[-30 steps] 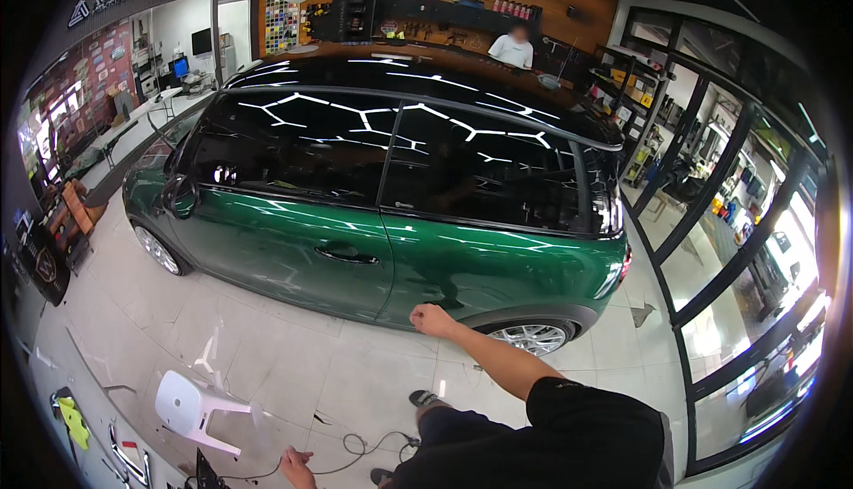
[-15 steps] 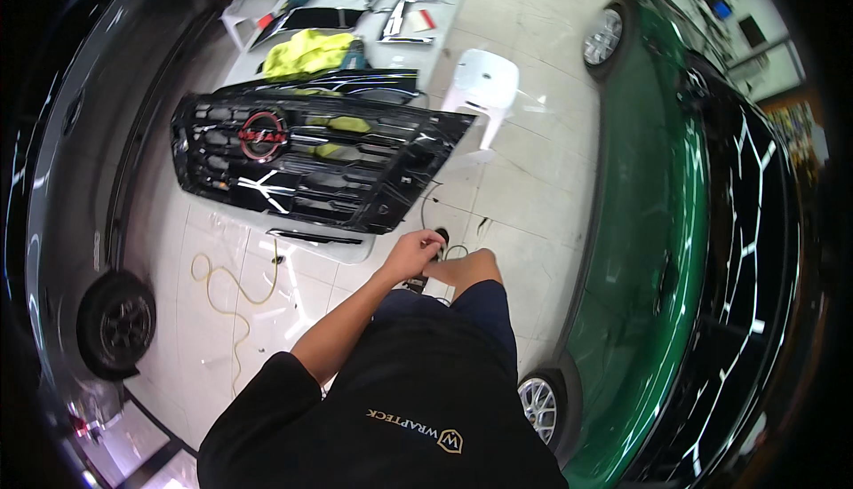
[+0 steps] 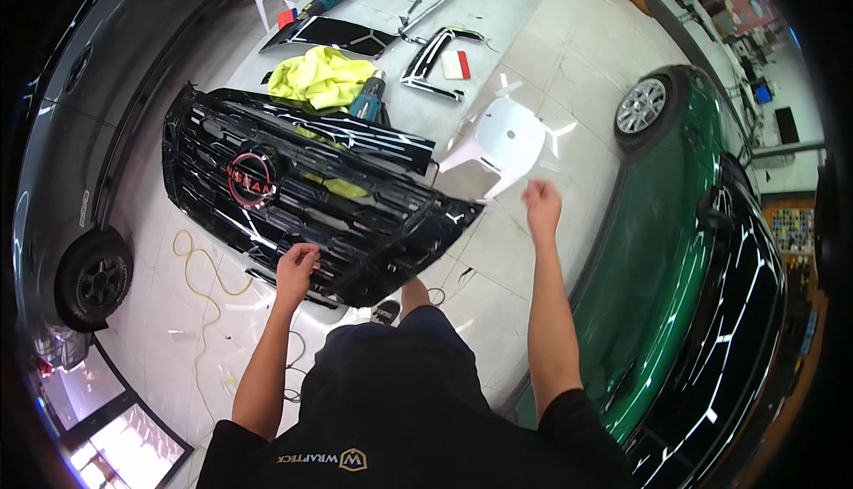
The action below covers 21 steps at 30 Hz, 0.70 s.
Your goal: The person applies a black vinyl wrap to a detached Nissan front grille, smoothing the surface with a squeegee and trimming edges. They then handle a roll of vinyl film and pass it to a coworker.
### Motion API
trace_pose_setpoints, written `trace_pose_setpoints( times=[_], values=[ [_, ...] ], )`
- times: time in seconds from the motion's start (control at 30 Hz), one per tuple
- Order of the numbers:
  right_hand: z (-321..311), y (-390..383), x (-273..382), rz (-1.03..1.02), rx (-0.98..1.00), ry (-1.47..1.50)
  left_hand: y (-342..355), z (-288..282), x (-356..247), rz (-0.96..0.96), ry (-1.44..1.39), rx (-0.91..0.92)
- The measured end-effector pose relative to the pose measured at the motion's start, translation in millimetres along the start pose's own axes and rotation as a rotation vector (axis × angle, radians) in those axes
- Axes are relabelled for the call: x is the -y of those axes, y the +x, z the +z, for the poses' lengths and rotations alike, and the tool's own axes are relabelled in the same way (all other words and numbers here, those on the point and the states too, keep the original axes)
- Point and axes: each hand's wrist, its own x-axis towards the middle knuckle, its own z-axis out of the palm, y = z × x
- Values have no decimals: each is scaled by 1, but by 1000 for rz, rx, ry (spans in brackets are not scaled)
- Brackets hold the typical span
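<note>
Basically, the glossy black plastic slatted car grille (image 3: 306,209) sits centre-left of frame, over the near end of a pale grey flat surface (image 3: 382,9). Long axis slants upper left to lower right. Left grip (image 3: 298,269) is nearer: it's at the grille's lower edge, with the bulk up and left of it. Fingers bent; can't tell if touching or closed. Right grip (image 3: 542,212) is off the grille's right end, apart, just below the white plastic stool (image 3: 511,136); blurred, can't tell how wide.
</note>
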Motion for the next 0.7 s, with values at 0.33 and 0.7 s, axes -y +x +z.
trace_pose_setpoints(
  times=[0.33, 0.7],
  values=[
    [221, 70, 159, -400, 685, 2, -59, 33, 20, -54, -141, -166],
    [307, 199, 225, -652, 576, -114, -92, 39, 33, -230, -132, -444]
  ],
)
